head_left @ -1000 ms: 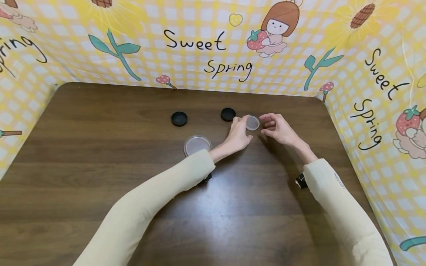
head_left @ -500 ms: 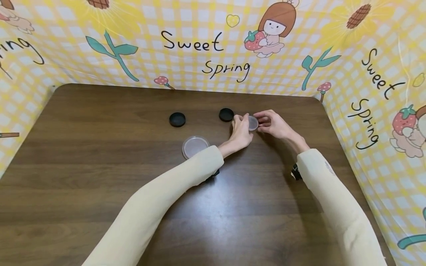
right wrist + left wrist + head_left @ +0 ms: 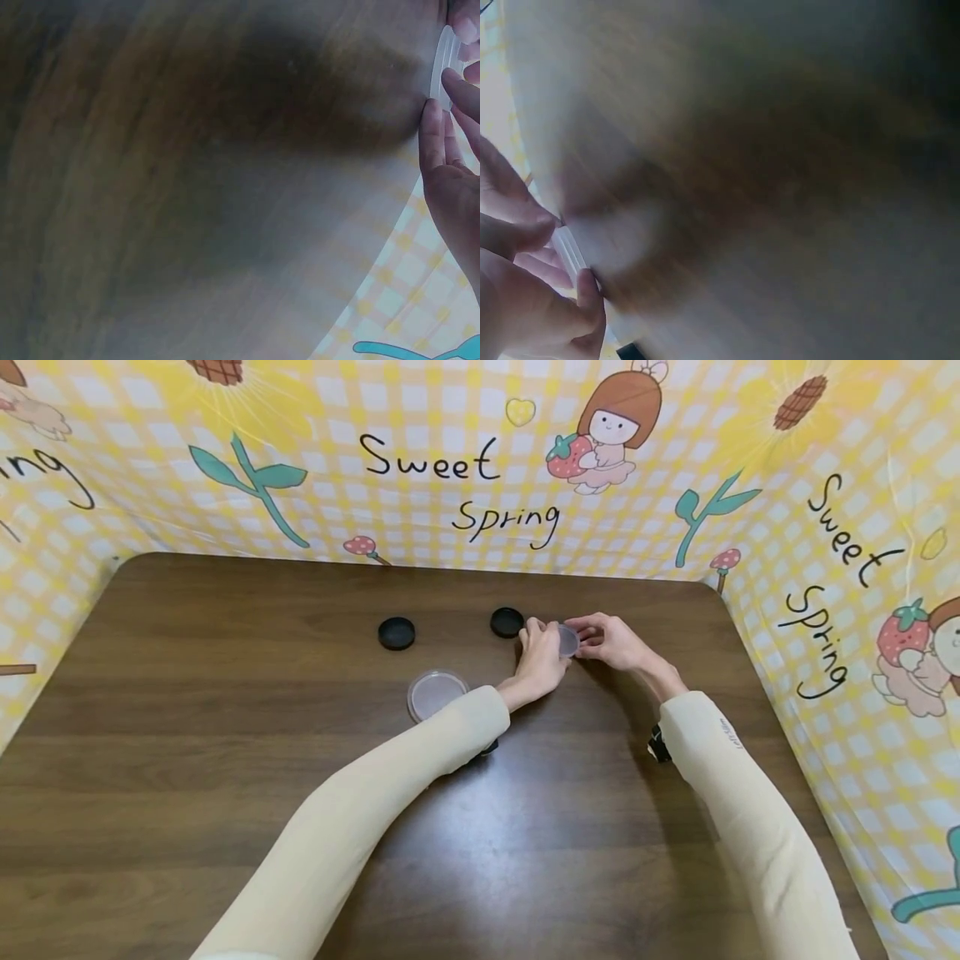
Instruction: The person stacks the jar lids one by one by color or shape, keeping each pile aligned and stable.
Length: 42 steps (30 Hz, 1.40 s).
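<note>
A small clear round plastic dish [image 3: 568, 642] is held between both hands toward the back right of the table. My left hand [image 3: 539, 658] grips its left side, covering part of it. From the right, my right hand [image 3: 617, 643] holds the opposite edge with thumb and fingers. The right wrist view shows the stacked rims of the dish [image 3: 445, 56] edge-on, with fingertips at both ends. In the left wrist view, fingers also meet the dish's edge [image 3: 571, 251]. Just left of the left hand lies a black round shallow cap [image 3: 507, 622].
Another black round cap [image 3: 396, 633] lies farther left on the brown wooden table [image 3: 225, 735]. A larger clear round dish [image 3: 437, 695] sits beside the left forearm, its front partly hidden by the sleeve. Yellow checked cloth [image 3: 420, 518] hangs around the table's back and sides.
The right hand has moved left, from a gap beside the small dish to hold its edge. The left hand stays on the dish's left side. The caps and larger dish stay in place.
</note>
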Each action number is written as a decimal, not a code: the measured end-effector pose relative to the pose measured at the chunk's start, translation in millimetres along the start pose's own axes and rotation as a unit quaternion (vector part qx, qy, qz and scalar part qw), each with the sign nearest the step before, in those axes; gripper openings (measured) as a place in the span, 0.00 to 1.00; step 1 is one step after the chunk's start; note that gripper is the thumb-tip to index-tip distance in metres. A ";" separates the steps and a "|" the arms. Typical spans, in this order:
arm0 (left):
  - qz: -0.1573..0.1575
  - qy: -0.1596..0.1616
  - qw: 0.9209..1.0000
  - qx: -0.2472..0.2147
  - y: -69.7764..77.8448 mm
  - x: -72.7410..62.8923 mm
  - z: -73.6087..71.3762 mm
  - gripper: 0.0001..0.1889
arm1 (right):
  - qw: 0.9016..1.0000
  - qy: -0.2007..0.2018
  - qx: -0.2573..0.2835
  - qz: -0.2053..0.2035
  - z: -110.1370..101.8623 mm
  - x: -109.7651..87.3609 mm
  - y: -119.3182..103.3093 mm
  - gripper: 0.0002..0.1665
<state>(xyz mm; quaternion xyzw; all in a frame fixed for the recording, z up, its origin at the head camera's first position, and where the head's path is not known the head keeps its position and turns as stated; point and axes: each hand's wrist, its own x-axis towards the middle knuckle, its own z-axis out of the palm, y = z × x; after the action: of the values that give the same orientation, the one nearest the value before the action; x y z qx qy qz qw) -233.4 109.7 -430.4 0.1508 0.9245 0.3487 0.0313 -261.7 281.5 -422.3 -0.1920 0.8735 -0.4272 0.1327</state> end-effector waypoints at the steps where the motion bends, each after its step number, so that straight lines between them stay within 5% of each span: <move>1: 0.000 -0.002 1.000 0.005 0.0 0.0 0.7 0.25 | 1.000 0.001 -0.001 -0.001 0.3 -0.9 1.0 0.28; 12: 0.012 0.001 1.000 0.027 -2.6 4.8 -0.1 0.20 | 0.999 0.028 0.018 0.003 4.8 -4.4 3.3 0.27; 24: -0.008 -0.003 1.000 -0.003 0.0 -0.2 -5.1 0.22 | 0.999 0.042 0.026 0.005 10.0 -9.2 -5.5 0.28; 31: 0.005 -0.008 1.000 -0.018 -2.6 -1.7 -9.3 0.22 | 0.999 0.037 0.020 0.016 10.5 -21.7 -45.7 0.26; 42: 0.014 -0.014 0.999 -0.034 -4.7 -7.3 -22.1 0.25 | 0.998 0.038 0.035 0.032 13.4 -26.7 -61.9 0.27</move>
<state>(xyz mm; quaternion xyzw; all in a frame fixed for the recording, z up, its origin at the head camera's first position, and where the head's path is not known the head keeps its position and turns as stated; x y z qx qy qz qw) -231.3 90.1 -417.2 0.1673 0.9095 0.3780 0.0446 -218.8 249.3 -379.2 -0.1427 0.8680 -0.4601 0.1202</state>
